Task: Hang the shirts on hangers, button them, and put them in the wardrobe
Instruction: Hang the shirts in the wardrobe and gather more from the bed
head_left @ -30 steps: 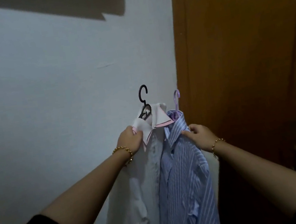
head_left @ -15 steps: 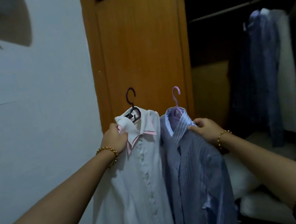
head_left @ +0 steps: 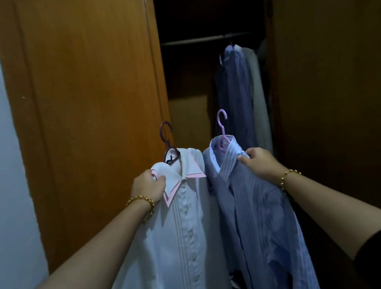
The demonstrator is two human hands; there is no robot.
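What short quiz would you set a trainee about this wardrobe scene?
1. True or false: the left hand holds the white shirt by its collar.
2. The hanger in the blue striped shirt is: A black, B lilac, C green?
3. Which hand grips that shirt?
Key: 1 true; 2 B; 3 right hand.

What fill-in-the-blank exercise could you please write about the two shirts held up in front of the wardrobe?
1. The white shirt has a collar edged in ____.
2. The blue striped shirt hangs on a lilac ____.
3. Ahead, the wardrobe stands ____, with other shirts hanging inside.
Missing words: pink; hanger; open.
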